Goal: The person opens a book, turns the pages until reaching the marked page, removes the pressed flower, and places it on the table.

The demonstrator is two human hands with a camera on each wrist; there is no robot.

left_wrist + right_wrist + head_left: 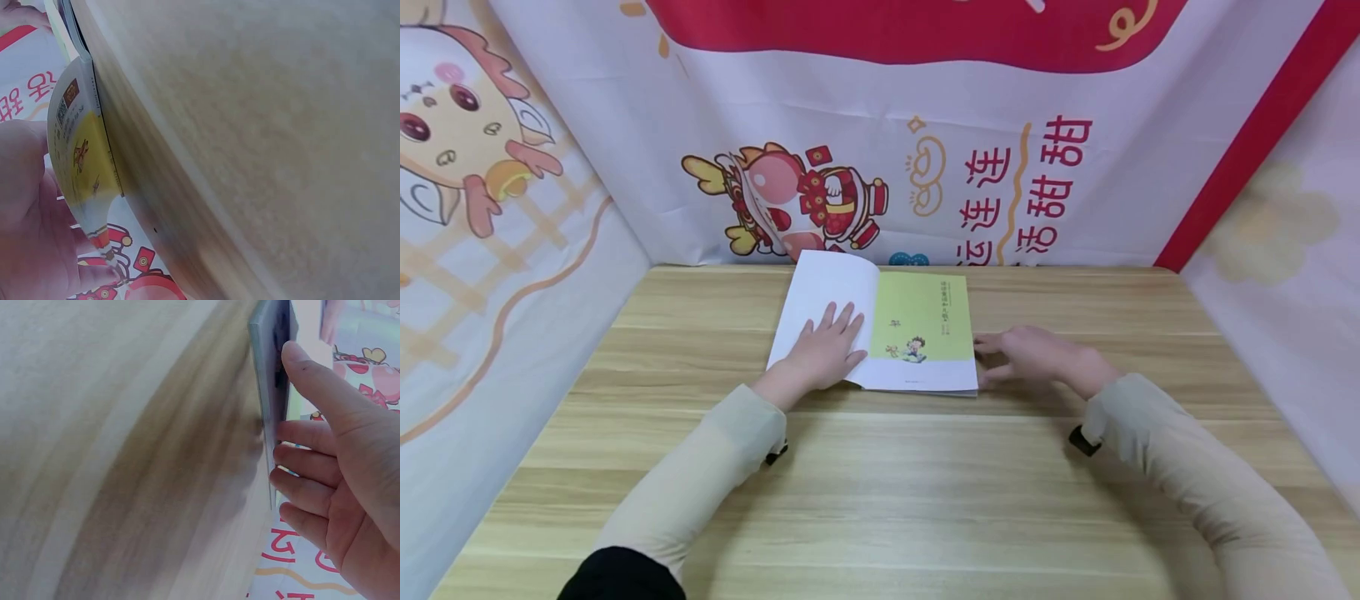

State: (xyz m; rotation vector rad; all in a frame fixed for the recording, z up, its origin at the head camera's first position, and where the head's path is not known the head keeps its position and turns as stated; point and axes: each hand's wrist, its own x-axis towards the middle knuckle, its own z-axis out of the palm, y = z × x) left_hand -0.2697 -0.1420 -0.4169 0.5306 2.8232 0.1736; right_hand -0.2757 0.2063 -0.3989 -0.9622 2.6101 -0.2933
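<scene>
A printed backdrop [1000, 108] hung behind the book [922, 308], the wooden surface [880, 492] lay beneath it, and the book itself was open. The left hand [822, 348] rested on the book's left page [835, 279], its grip spread apart; the right hand [1041, 357] was at the book's right edge, grip also apart.

The book [886, 312] lies open. Its white left page [820, 283] is curved, under the spread fingers of the left hand [826, 348]. Its right page [913, 308], light green with a white lower band and a small cartoon figure [915, 350], has its outer edge just beside the right hand's [1030, 354] fingers.
</scene>
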